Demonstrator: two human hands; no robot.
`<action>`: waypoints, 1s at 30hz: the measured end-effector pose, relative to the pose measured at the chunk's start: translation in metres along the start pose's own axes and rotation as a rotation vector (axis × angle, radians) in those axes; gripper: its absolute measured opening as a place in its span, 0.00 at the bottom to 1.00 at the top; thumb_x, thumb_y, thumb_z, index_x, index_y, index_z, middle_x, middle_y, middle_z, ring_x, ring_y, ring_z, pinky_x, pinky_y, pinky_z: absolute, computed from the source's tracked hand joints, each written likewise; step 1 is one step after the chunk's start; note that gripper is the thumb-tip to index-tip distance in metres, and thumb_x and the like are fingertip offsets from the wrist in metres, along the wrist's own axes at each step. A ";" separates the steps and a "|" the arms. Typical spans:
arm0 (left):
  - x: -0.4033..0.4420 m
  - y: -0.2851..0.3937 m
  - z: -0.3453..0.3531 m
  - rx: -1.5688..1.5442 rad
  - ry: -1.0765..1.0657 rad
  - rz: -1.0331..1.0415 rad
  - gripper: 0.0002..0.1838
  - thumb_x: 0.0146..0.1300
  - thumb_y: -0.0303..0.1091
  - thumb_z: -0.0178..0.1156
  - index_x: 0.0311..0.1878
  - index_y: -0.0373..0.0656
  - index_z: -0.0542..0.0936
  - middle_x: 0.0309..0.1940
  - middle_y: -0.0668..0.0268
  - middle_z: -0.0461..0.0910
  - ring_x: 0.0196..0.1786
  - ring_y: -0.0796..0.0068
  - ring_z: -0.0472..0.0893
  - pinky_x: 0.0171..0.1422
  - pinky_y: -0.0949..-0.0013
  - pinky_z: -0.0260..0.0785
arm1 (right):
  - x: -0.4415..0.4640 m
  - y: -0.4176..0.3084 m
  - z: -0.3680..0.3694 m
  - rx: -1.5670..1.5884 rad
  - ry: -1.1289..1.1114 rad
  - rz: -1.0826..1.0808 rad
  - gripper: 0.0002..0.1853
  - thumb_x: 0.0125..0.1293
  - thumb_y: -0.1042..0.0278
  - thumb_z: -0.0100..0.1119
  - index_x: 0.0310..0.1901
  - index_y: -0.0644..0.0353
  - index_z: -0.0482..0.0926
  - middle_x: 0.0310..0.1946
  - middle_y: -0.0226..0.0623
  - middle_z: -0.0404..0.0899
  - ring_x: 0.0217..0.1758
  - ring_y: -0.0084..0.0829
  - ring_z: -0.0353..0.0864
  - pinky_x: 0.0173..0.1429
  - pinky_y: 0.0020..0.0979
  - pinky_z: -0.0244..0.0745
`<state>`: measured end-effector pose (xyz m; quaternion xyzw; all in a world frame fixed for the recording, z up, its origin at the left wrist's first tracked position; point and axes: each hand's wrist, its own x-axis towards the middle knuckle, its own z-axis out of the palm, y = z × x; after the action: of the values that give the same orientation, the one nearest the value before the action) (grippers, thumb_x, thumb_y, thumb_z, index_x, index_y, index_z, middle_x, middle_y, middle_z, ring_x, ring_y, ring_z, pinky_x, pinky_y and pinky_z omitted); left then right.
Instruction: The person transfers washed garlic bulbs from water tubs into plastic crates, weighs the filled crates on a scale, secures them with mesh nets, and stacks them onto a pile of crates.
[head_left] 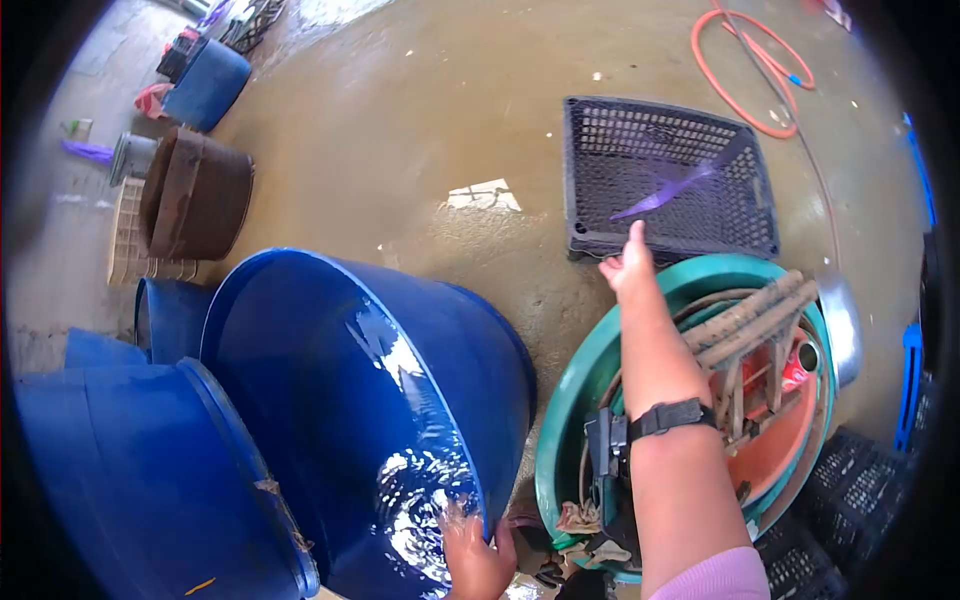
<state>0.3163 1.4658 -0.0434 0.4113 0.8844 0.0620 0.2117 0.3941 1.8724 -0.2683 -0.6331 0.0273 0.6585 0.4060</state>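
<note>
My left hand [474, 557] is low at the near edge of a large blue tub [330, 330], fingers in the rippling water [415, 510] and thumb apart beside the rim. Its fingers look spread, though ripples blur the tips. My right hand [630, 265] reaches forward to the near side of a black plastic crate [600, 238], fingers apart, with nothing visible in it. Just beyond its fingertips, a thin purple strip [668, 193] shows against the crate's inside. A black strap [672, 416] circles my right forearm.
Under my right arm stands a green basin [572, 385] holding a dirty wooden frame [745, 325] and a red can [800, 366]. Another blue tub [130, 450] adjoins on the left. A brown tub [205, 195] and orange hose [705, 70] lie farther off on wet floor.
</note>
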 end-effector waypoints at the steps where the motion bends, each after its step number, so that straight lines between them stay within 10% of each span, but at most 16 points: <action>1: -0.001 0.000 0.005 0.019 0.058 0.024 0.25 0.49 0.33 0.63 0.45 0.23 0.70 0.50 0.35 0.67 0.56 0.36 0.65 0.61 0.50 0.57 | 0.009 -0.004 0.004 0.016 0.015 -0.028 0.47 0.55 0.33 0.52 0.66 0.61 0.50 0.64 0.48 0.53 0.63 0.52 0.57 0.64 0.53 0.54; 9: 0.000 0.024 -0.012 -0.230 -0.003 -0.096 0.14 0.51 0.36 0.62 0.29 0.34 0.72 0.26 0.44 0.73 0.33 0.45 0.73 0.37 0.51 0.64 | 0.058 -0.008 -0.004 0.179 -0.037 -0.022 0.24 0.53 0.74 0.51 0.53 0.66 0.61 0.51 0.50 0.65 0.51 0.50 0.69 0.61 0.53 0.60; 19: 0.007 0.012 -0.004 -0.190 0.082 0.039 0.20 0.47 0.40 0.63 0.40 0.35 0.75 0.31 0.52 0.78 0.36 0.51 0.77 0.40 0.56 0.70 | -0.106 -0.063 0.002 0.194 -0.370 0.147 0.12 0.56 0.75 0.50 0.41 0.68 0.68 0.42 0.52 0.74 0.44 0.51 0.75 0.54 0.56 0.70; 24: 0.010 0.016 -0.028 -0.170 0.062 0.020 0.31 0.48 0.44 0.63 0.54 0.37 0.69 0.41 0.47 0.76 0.48 0.49 0.74 0.56 0.55 0.65 | -0.288 -0.096 -0.066 0.128 -0.742 0.095 0.23 0.54 0.72 0.47 0.53 0.66 0.67 0.52 0.47 0.71 0.54 0.46 0.71 0.62 0.52 0.63; 28: -0.014 0.015 -0.056 -0.110 0.180 0.073 0.35 0.49 0.47 0.63 0.58 0.38 0.65 0.48 0.49 0.72 0.55 0.50 0.68 0.61 0.54 0.59 | -0.405 -0.125 -0.168 -0.237 -0.857 -0.323 0.24 0.59 0.70 0.45 0.59 0.62 0.65 0.56 0.41 0.70 0.56 0.40 0.72 0.61 0.43 0.67; 30: -0.046 -0.002 -0.084 -0.203 0.139 0.056 0.32 0.50 0.45 0.63 0.56 0.38 0.67 0.48 0.51 0.72 0.54 0.52 0.68 0.60 0.57 0.61 | -0.517 -0.131 -0.165 -0.231 -0.945 0.085 0.26 0.59 0.69 0.44 0.61 0.62 0.63 0.57 0.44 0.69 0.57 0.42 0.71 0.61 0.45 0.65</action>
<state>0.3056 1.4357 0.0464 0.4068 0.8744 0.1854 0.1887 0.5347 1.6103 0.2039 -0.3041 -0.2074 0.8886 0.2738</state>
